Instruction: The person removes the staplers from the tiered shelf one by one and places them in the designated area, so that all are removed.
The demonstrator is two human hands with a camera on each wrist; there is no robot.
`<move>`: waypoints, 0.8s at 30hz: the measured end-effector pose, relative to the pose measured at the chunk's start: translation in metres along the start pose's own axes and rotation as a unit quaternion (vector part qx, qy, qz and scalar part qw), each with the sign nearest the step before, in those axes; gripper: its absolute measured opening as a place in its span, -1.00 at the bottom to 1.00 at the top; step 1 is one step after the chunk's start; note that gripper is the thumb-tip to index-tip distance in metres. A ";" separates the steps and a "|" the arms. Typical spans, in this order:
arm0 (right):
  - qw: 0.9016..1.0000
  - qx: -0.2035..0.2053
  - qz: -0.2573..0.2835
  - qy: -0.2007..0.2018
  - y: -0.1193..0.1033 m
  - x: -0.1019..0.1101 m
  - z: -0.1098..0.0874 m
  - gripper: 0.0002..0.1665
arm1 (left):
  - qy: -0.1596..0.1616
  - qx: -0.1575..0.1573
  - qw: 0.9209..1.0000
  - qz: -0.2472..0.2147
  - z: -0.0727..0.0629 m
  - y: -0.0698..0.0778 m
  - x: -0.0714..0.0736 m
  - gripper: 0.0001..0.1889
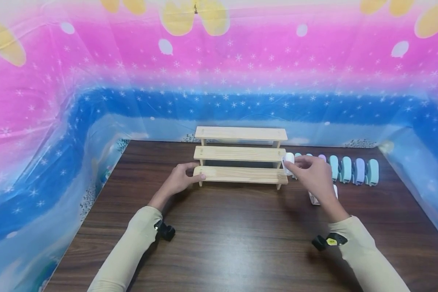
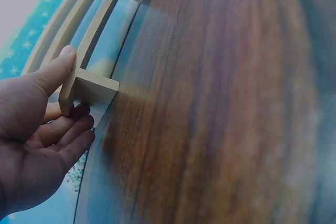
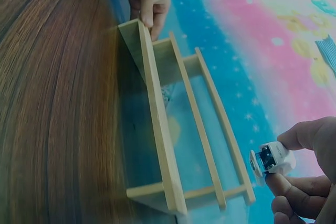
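Note:
A three-step wooden display stand (image 1: 241,174) stands on the table, its bare steps rising toward the back. My left hand (image 1: 182,178) holds the left end of its lowest step; in the left wrist view the thumb (image 2: 60,69) lies against the board and the fingers are behind it. Near the stand's right end, my right hand (image 1: 314,174) pinches a small white mini stapler (image 3: 275,158) between thumb and fingers. It is raised beside the middle step, and I cannot tell whether it touches the wood. More mini staplers (image 1: 346,169), teal and lavender, line up behind and right of this hand.
Under my right wrist lies another white item (image 1: 314,198), mostly hidden. The dark wood-grain table (image 1: 219,243) extends in front of the stand. A pink and blue patterned cloth (image 1: 241,81) hangs close behind the stand and along both sides.

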State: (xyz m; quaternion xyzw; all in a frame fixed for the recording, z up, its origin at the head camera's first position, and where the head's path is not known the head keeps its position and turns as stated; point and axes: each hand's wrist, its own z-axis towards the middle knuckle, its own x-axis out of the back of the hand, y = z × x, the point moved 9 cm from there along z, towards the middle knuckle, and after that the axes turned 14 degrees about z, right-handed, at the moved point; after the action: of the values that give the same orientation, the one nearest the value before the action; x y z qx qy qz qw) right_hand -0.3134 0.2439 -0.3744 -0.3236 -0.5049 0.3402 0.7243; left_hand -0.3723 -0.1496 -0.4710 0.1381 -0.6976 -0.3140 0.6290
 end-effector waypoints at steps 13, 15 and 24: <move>0.999 -0.044 -0.014 0.012 0.028 0.034 -0.006 -0.26 | 0.002 0.000 1.000 -0.004 0.001 0.001 0.000 -0.37; 0.998 -0.056 -0.017 0.016 0.034 0.040 -0.007 -0.25 | 0.002 0.000 1.000 -0.003 0.001 0.001 0.000 -0.37; 0.996 -0.080 -0.027 0.033 0.056 0.068 -0.015 -0.21 | 0.003 0.001 1.000 -0.001 0.001 -0.001 0.000 -0.35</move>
State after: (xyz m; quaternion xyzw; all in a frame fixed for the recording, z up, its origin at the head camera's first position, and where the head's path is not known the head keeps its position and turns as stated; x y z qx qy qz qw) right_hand -0.2911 0.3286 -0.3893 -0.3777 -0.5146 0.2685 0.7214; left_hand -0.3739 -0.1500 -0.4712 0.1404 -0.6957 -0.3139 0.6307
